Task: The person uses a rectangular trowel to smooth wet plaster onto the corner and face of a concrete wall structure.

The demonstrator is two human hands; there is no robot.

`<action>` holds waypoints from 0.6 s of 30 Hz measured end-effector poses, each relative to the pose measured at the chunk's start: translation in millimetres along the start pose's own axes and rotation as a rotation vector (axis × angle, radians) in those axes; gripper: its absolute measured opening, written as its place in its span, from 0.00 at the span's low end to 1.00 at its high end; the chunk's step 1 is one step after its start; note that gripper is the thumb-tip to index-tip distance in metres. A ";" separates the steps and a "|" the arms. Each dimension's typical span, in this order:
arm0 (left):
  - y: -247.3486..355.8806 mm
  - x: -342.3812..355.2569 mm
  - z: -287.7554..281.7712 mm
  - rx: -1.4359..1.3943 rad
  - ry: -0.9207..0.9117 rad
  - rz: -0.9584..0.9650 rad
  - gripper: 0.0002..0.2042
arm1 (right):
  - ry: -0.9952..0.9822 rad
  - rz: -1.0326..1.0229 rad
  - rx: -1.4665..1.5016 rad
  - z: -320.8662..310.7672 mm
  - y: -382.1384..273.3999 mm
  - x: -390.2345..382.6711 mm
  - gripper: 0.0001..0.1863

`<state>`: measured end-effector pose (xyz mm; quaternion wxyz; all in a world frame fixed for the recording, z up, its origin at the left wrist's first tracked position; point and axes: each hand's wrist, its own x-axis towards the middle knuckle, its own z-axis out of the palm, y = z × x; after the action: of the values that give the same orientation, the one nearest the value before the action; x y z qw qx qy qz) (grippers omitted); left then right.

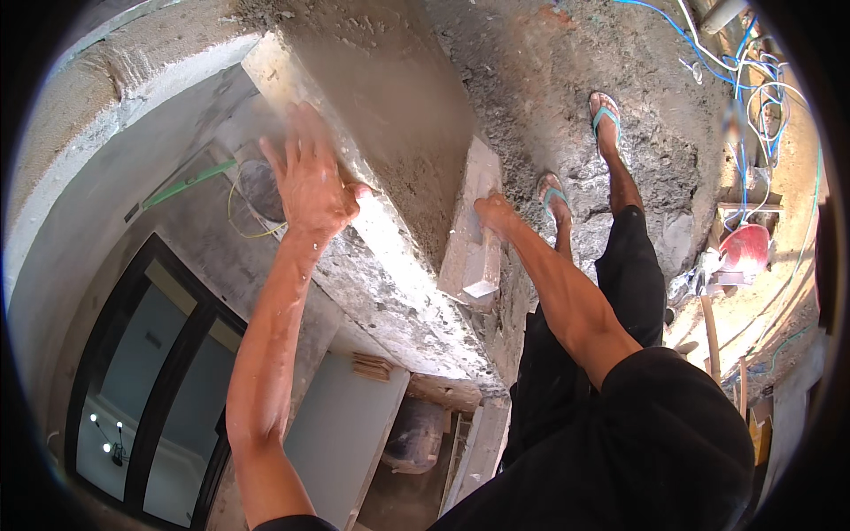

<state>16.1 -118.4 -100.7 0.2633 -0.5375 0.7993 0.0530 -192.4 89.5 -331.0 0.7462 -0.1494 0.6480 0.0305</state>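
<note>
L hand (310,181) fingers spread flat on ledge (390,97) edge; R hand (494,212) gripping float (474,234) on its side face, no labels seen.

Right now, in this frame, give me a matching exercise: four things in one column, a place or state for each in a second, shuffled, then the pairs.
Things
1. left hand
2. right hand
3. red bucket
4. blue cables

Places or states
A. lying in a tangle on the ground at upper right
B. fingers spread, flat on the outer edge of the concrete parapet
C. gripping a long plaster float against the parapet's inner face
D. standing on the ground to the right of the sandalled feet

Pairs: 1-B, 2-C, 3-D, 4-A
</note>
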 end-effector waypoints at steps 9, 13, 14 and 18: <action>18.1 10.2 -30.6 -0.039 -0.154 -0.111 0.68 | -0.162 -0.046 -0.139 5.1 -79.7 -141.6 0.27; 21.6 8.9 -40.4 -0.059 -0.163 -0.167 0.62 | -0.263 -0.307 -0.393 10.0 -110.6 -211.7 0.20; 21.0 9.4 -40.7 -0.067 -0.159 -0.164 0.62 | -0.312 -0.313 -0.348 6.9 -119.7 -230.4 0.22; 13.2 7.0 -36.3 0.031 -0.244 -0.106 0.68 | -0.272 -0.268 -0.294 7.5 -127.7 -289.8 0.29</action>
<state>-10.8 -132.0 -75.6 0.3691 -0.5646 0.7325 0.0914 -200.6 12.6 -23.8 0.7943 -0.3357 0.5044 0.0452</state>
